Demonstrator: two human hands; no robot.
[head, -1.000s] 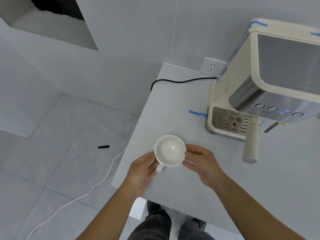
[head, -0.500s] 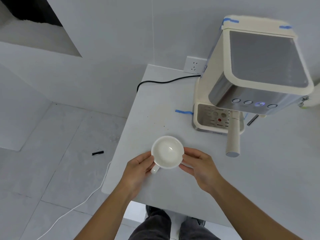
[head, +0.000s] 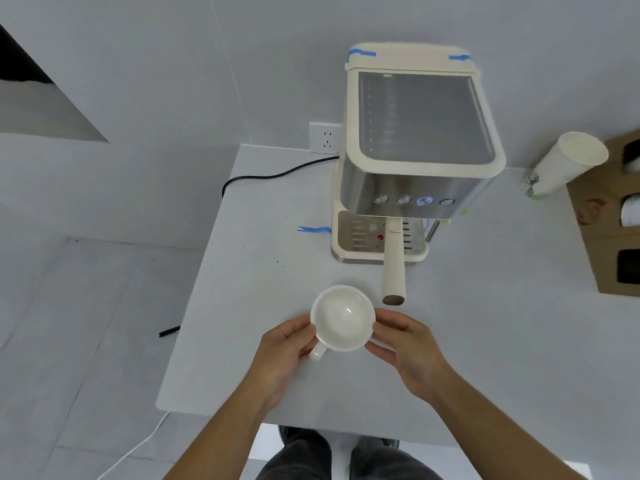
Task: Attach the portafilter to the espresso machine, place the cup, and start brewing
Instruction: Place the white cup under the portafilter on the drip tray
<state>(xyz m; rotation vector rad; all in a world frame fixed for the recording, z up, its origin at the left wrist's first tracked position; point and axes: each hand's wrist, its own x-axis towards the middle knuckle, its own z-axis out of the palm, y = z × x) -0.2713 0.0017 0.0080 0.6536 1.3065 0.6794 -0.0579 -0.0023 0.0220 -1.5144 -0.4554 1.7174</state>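
Observation:
An empty white cup (head: 343,318) is held between both hands above the grey table (head: 502,323), just in front of the espresso machine. My left hand (head: 284,351) grips its left side by the small handle. My right hand (head: 405,348) grips its right side. The cream and steel espresso machine (head: 419,150) stands at the back of the table, one of its front buttons (head: 425,201) lit blue. The portafilter sits locked under the machine, its cream handle (head: 394,265) sticking out toward me. The drip tray (head: 356,233) below holds nothing.
A black power cord (head: 273,174) runs from the machine toward a wall socket (head: 325,138). A paper cup (head: 568,164) and a cardboard holder (head: 613,216) stand at the right. Blue tape (head: 313,229) marks the table left of the machine. The table's left edge drops to the floor.
The view has swung left to right, so the machine now sits more centred. The cup, held in both hands, has moved a little closer to the portafilter handle.

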